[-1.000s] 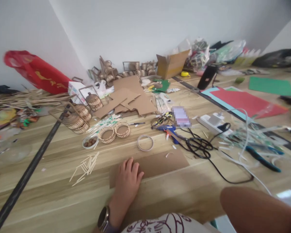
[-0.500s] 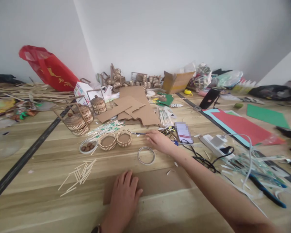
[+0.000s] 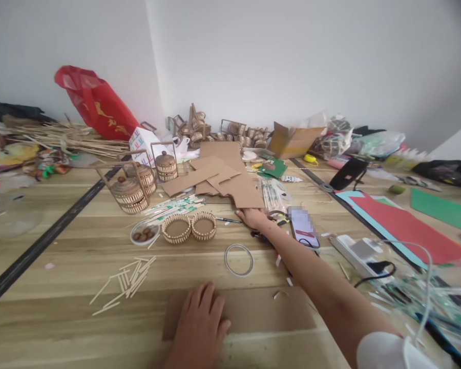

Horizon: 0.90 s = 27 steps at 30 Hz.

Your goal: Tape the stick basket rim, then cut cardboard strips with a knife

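Observation:
My left hand lies with fingers spread on a brown cardboard strip at the table's near side. Reaching forward, my right hand is at the front edge of a stacked cardboard sheet; its fingertips are partly hidden there, so its grip is unclear. A slim dark pen-like tool lies just left of that hand. Between the two hands rests a roll of narrow tape. Two small round stick-walled baskets stand side by side, left of the pen-like tool.
Loose short sticks lie at left, below a bowl of brown beads. Lidded baskets with handles stand behind. To the right are a phone, a power strip with cables, and red paper.
My right hand has moved forward from beside the pen-like tool to the cardboard sheet's edge. My left hand stays on the strip. The whole view has shifted slightly.

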{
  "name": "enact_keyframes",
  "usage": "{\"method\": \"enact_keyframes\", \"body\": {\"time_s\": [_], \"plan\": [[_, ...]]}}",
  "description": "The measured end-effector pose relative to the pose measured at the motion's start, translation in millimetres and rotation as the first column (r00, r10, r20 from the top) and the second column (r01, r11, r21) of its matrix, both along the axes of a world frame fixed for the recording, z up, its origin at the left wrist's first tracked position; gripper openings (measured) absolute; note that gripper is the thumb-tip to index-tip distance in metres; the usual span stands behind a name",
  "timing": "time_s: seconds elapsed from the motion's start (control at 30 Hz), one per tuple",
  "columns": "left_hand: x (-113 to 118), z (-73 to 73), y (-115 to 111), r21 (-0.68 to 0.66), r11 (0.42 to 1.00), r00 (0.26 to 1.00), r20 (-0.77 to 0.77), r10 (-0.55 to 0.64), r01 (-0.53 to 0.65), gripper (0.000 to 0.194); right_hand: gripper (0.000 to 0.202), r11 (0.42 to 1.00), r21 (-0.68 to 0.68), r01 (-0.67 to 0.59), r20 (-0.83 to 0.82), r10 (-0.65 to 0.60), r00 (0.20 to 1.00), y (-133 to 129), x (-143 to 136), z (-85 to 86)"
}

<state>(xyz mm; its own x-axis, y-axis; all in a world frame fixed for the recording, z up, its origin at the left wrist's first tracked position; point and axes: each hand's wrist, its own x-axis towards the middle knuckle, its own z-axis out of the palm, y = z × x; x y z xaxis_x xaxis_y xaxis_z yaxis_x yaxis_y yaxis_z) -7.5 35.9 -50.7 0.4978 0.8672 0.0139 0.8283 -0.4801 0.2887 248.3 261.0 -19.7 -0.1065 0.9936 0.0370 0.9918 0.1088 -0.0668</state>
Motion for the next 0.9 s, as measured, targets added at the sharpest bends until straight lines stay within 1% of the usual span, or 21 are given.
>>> {"method": "enact_keyframes", "body": {"time_s": [0.1, 0.23, 0.4, 0.47, 0.57, 0.77, 0.9], "plan": [[0, -0.1, 0, 0.009, 1.000, 1.000, 0.006, -0.007, 0.007, 0.029, 0.032, 1.000, 0.018, -0.006, 0.002, 0.006, 1.000, 6, 2, -1.7], [-1, -0.5, -1, 0.011, 1.000, 1.000, 0.010, -0.011, 0.011, 0.030, 0.036, 0.999, 0.037, 0.002, 0.002, -0.002, 1.000, 9, 7, -4.3], [-2, 1.2, -1, 0.013, 1.000, 1.000, 0.026, -0.012, 0.011, 0.027, 0.051, 0.999, 0.051, 0.008, 0.001, -0.008, 1.000, 11, 12, -7.8], [-2, 2.5, -1, 0.014, 1.000, 0.999, 0.034, -0.015, 0.015, 0.026, 0.054, 0.999, 0.053, 0.009, -0.004, -0.008, 1.000, 11, 14, -9.4], [-2, 3.5, 0, 0.005, 1.000, 0.999, 0.036, -0.005, 0.004, 0.026, 0.050, 0.999, 0.049, 0.006, -0.013, -0.005, 1.000, 10, 16, -11.6], [-2, 1.7, 1, 0.016, 1.000, 0.999, 0.045, -0.007, 0.006, 0.025, 0.034, 0.999, 0.040, -0.016, -0.020, 0.017, 1.000, 13, 24, -10.6], [-2, 2.6, 1, -0.009, 1.000, 0.999, 0.048, 0.009, -0.008, 0.025, 0.033, 0.999, 0.024, -0.037, -0.016, 0.037, 0.999, 9, 29, -6.8]]}}
